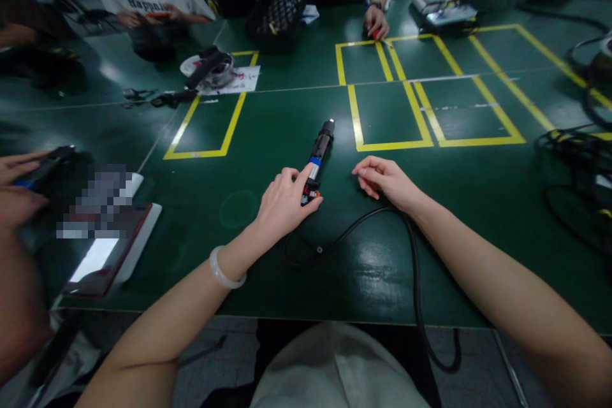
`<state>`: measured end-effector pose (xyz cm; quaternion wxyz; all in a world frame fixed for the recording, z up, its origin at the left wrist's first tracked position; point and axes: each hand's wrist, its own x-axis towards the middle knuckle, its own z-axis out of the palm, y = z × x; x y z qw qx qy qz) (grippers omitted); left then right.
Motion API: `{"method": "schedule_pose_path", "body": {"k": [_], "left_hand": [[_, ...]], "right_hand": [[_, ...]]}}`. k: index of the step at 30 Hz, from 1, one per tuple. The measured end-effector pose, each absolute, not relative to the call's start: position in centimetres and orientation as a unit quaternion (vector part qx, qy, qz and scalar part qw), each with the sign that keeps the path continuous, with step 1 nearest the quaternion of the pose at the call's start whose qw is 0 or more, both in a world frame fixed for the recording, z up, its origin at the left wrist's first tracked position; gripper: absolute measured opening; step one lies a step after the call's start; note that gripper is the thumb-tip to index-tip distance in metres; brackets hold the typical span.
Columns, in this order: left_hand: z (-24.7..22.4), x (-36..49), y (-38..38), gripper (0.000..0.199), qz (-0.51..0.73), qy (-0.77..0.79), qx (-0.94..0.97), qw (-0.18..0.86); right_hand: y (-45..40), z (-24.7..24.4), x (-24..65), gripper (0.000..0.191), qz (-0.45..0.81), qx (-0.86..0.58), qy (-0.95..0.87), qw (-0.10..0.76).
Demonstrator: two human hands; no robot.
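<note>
In the head view, the only one we have, we find a dark, pen-shaped tool (323,142) lying slantwise on the green worktop (191,261), its narrow tip pointing away from us and its lower end close to our left hand (283,201). That hand lies over the lower end, with the index finger on the pale label beside a blue band and the thumb by some small red and orange parts; the grip touches the tool, though we cannot tell whether it is clenched on it or merely resting there. Our right hand (385,180) is near but apart, its fingers loosely curled and its grip released, with nothing in it. As for how far along things are, we judge this an early or in-between state: the tool is within reach and under one hand, those coloured parts look uncovered, and the second hand is not yet on it. A black cable (417,274) loops over the worktop below the hands and drops past the near edge; we cannot see whether it joins the tool. The tool lies outside the yellow tape outlines (394,145), so nothing of ours is set within them, and we see no sign of a finished result.
</note>
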<state>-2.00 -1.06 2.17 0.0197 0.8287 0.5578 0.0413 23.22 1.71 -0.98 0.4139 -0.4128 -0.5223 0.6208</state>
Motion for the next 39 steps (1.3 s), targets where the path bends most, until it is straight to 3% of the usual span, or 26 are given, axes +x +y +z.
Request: {"method": "schedule_pose_path", "body": {"k": [24,33,39], "left_hand": [[2.2,-24.0,10.5,0.077,-0.016,0.763,0.646,-0.013],[2.7,-26.7,12.4,0.091,-0.013,0.813,0.582,0.004],[2.0,-26.3,12.0,0.088,-0.004,0.811,0.584,-0.016]], "right_hand": [[1.6,-0.9,22.8,0.02,0.621,-0.424,-0.516,0.41],[1.6,-1.0,22.9,0.021,0.62,-0.423,-0.52,0.407],[1.6,-1.0,22.7,0.02,0.62,-0.427,-0.521,0.404]]}}
